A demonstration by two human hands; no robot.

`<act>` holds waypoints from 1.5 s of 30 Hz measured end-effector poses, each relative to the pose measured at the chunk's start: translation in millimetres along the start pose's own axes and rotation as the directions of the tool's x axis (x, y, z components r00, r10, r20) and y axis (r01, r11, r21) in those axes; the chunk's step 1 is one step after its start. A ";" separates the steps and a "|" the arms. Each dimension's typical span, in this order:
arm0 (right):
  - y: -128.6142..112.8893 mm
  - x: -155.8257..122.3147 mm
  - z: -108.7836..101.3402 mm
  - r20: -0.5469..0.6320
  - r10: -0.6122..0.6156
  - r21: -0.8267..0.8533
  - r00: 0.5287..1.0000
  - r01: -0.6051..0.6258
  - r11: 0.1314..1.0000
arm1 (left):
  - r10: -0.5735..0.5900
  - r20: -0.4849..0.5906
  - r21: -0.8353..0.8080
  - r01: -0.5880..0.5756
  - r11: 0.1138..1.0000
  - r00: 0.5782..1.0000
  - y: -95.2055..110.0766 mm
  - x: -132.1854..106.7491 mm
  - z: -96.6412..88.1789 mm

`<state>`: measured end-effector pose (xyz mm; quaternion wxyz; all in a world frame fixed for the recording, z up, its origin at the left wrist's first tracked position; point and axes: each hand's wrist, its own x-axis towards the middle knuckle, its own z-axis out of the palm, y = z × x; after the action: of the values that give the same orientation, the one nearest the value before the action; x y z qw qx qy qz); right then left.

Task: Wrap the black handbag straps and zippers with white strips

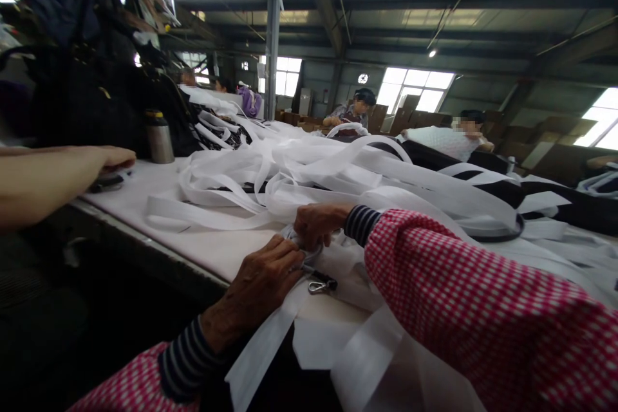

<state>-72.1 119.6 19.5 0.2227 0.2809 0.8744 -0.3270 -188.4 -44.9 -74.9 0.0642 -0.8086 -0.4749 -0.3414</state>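
Both hands meet near the table's front edge. My left hand (261,280) has its fingers pressed together on a gathered white fabric strip (284,318), whose loose end hangs down toward me. Just beyond it, my right hand (321,222) is closed on the bunched part of the white material; its fingertips are partly hidden. A silver snap hook (317,286) on a short black strap lies right beside my left fingertips. Around the hands spreads a large tangle of white strips (328,164), with dark material under parts of it.
At the left, another person's forearm (53,177) reaches over the table edge. A steel bottle (159,138) stands near black bags (96,96). More people work across the table, one holding a white quilted piece (439,140). A metal post (272,45) rises behind.
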 end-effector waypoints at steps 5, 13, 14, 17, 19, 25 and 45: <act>2.8 -7.0 2.7 -0.040 -0.017 0.033 0.999 0.018 0.999 | -0.017 -0.002 0.010 0.017 1.000 1.000 2.8 0.0 1.1; 40.1 -44.3 18.8 -0.370 -0.196 0.400 0.908 0.347 0.848 | -0.082 0.019 -0.035 0.082 0.996 0.996 -1.1 5.6 -26.1; 40.9 -47.7 21.7 -0.426 -0.192 0.399 0.884 0.374 0.837 | -0.092 0.019 -0.020 0.093 0.996 0.996 -0.8 9.0 -29.2; 35.8 -54.1 28.6 -0.572 -0.157 0.383 0.806 0.431 0.817 | -0.084 0.087 0.042 0.081 0.996 0.993 1.9 17.8 -28.5; 28.6 -57.6 30.7 -0.641 -0.132 0.364 0.756 0.451 0.815 | -0.075 0.160 0.062 0.065 0.996 0.984 1.1 21.3 -23.7; 13.4 -82.6 32.2 -0.729 -0.221 0.209 0.648 0.519 0.829 | 0.052 0.345 -0.103 -0.017 0.995 0.937 -20.9 45.2 -33.3; 30.3 -73.2 61.1 -0.572 0.075 0.326 0.817 0.143 0.935 | -0.587 0.239 -0.289 0.634 0.718 0.774 -28.2 53.8 -19.2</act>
<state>14.2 70.8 6.0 -0.1122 0.3859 0.8319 -0.3826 -203.8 1.1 -33.6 -0.2292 -0.6246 -0.6488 -0.3693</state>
